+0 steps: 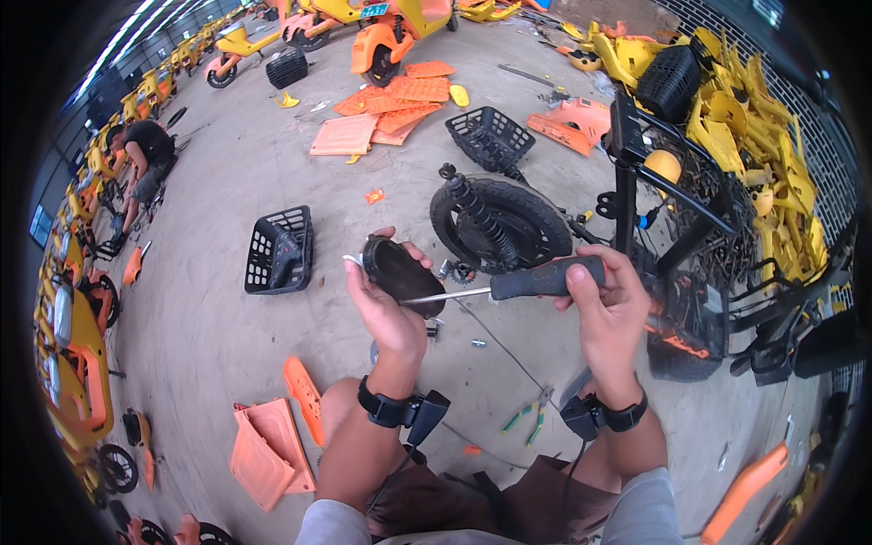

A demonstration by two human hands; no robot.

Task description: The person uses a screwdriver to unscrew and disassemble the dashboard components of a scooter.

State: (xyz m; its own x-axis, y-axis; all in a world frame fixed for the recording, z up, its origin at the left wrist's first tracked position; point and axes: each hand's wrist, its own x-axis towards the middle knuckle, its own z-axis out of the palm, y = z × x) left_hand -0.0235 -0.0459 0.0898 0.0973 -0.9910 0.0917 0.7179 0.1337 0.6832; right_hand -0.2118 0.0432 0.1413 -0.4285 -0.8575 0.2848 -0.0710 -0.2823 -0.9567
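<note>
My left hand (385, 304) holds a black oval scooter part (400, 271) with a dark, smooth face and a raised rim; its exact kind is unclear. A bit of white shows beside the thumb. My right hand (607, 304) is wrapped around the dark handle of a screwdriver (536, 280). The steel shaft points left, and its tip meets or nearly meets the oval part's lower edge. Just beyond both hands lies a black wheel (500, 222) with a shock absorber (474, 211) across it. Small metal sockets (478, 343) lie on the floor below the screwdriver.
Pliers (530, 416) with green-yellow handles lie before my knees. Black baskets (279, 250) and orange panels (271, 451) are scattered around. A black scooter frame (668, 227) stands at right, beside heaped yellow panels (727, 118). At far left a person (145, 159) crouches near rows of scooters.
</note>
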